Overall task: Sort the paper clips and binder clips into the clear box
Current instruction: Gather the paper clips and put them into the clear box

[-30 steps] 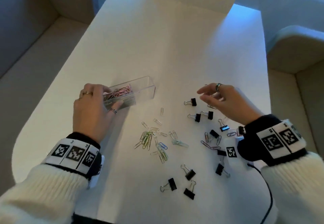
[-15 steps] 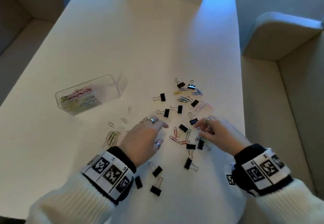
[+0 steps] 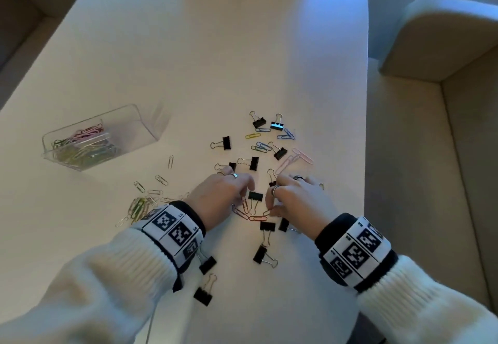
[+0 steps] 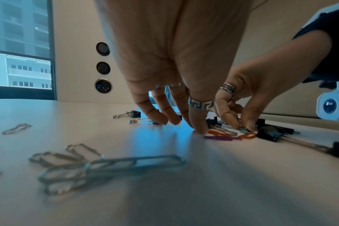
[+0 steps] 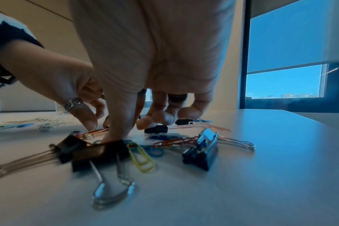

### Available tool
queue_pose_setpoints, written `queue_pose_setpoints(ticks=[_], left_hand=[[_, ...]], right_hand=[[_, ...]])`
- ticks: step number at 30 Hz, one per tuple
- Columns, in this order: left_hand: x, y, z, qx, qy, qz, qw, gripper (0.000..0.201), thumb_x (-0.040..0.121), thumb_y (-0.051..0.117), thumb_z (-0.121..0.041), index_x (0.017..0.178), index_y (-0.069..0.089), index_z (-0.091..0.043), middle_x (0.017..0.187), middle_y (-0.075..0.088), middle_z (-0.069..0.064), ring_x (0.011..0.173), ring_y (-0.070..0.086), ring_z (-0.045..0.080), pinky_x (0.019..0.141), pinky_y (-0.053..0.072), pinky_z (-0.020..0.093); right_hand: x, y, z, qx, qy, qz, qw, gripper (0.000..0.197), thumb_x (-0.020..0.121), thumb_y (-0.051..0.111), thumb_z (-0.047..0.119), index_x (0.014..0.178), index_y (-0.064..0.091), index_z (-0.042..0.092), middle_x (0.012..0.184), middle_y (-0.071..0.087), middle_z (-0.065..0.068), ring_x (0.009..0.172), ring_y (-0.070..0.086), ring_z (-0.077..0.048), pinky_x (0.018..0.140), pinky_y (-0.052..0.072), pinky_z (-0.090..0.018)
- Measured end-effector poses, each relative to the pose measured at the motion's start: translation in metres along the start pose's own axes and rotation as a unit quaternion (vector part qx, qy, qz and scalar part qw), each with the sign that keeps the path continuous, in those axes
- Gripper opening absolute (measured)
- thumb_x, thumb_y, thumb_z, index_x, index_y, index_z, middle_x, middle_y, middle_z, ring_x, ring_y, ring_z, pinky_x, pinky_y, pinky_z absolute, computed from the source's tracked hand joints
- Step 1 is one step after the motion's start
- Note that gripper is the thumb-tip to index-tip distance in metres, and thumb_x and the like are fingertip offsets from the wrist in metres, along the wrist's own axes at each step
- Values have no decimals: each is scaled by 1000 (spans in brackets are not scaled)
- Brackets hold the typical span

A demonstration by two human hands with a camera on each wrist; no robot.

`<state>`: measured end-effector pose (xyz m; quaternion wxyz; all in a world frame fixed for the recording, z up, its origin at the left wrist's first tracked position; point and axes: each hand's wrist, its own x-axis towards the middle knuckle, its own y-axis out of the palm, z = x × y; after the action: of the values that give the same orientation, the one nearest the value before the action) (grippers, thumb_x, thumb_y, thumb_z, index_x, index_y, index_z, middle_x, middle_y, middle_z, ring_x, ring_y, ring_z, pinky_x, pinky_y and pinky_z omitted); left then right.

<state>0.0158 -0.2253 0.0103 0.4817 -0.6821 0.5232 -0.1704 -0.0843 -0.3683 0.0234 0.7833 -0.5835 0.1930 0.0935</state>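
Observation:
The clear box (image 3: 145, 120) stands at the left of the table, and coloured paper clips (image 3: 80, 147) fill its near end. Black binder clips (image 3: 255, 196) and loose paper clips (image 3: 258, 218) lie mixed in front of me. My left hand (image 3: 244, 195) reaches down into the mix. Its thumb tip (image 4: 199, 130) touches the table at an orange paper clip (image 4: 220, 134), and its other fingers are spread. My right hand (image 3: 269, 206) is close beside it. Its thumb (image 4: 250, 123) and forefinger pinch a small paper clip (image 4: 243, 130) that lies on the table.
A bunch of green and silver paper clips (image 3: 140, 206) lies left of my left wrist. More binder clips (image 3: 203, 294) sit near the front edge. The table's right edge (image 3: 366, 155) is close to my right hand, with a beige seat (image 3: 431, 47) beyond.
My left hand has left the box and moved right into the mixed pile. My right hand has come down and toward me, and its fingers have closed on a clip. The head view has tilted down.

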Motion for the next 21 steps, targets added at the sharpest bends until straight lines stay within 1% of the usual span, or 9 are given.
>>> queue_pose_setpoints(ticks=[3,5,7,9,10,13,16,19,21], left_hand=[[3,0,4,6,12,17,1000,21,90,52,-9,109,52,-18,99,63,-2,100,52,15,101,32,22],[3,0,6,10,23,27,999,20,89,54,-11,108,54,-17,100,61,-1,97,50,15,95,41,30],[2,-2,6,14,27,33,999,22,90,54,-15,111,57,-17,104,59,0,97,49,15,90,43,29],[1,-3,7,13,26,34,999,23,90,54,-19,113,57,-18,106,57,0,98,49,16,87,41,26],[1,-3,7,14,24,34,999,23,91,54,-21,113,57,-18,107,56,1,99,49,16,86,41,26],[1,-1,8,15,20,31,999,23,89,56,-24,112,57,-17,111,53,2,101,50,17,87,44,28],[-1,-1,9,-6,14,21,1000,27,86,61,-26,110,55,-14,112,50,1,99,50,15,87,40,23],[-4,-1,9,-24,1,5,1000,31,84,63,-29,109,53,-15,109,49,-2,89,40,6,81,31,13],[-6,0,9,-27,-13,-4,1000,33,82,64,-33,108,52,-16,105,47,-4,87,38,5,79,31,12]], right_hand=[[1,0,-1,-20,-5,16,1000,17,89,53,34,101,61,25,116,48,2,113,46,-19,95,31,-35],[1,0,0,-48,-10,24,999,21,91,50,34,105,59,21,119,47,0,114,45,-21,97,30,-37],[-1,-2,0,-63,-13,16,998,25,93,44,35,108,55,18,118,48,-1,113,46,-22,97,30,-36],[-4,-6,-2,-11,-11,-13,1000,17,95,42,34,100,50,20,105,50,2,104,48,-17,94,31,-32],[-6,-8,-3,50,-6,-23,998,11,95,43,32,93,46,21,94,50,6,92,49,-14,90,33,-29],[-12,-10,-8,242,17,-62,968,7,91,53,19,87,48,15,69,47,14,62,44,-2,67,37,-13],[-17,-8,-10,282,15,-85,955,4,91,52,11,89,53,14,70,56,9,64,51,-2,64,42,-11],[-13,-1,-8,268,14,-70,961,7,91,53,15,86,51,20,73,58,7,65,53,0,63,42,-8],[-9,2,-8,242,26,-66,968,3,90,55,20,90,52,21,76,55,10,67,50,0,63,41,-10]])
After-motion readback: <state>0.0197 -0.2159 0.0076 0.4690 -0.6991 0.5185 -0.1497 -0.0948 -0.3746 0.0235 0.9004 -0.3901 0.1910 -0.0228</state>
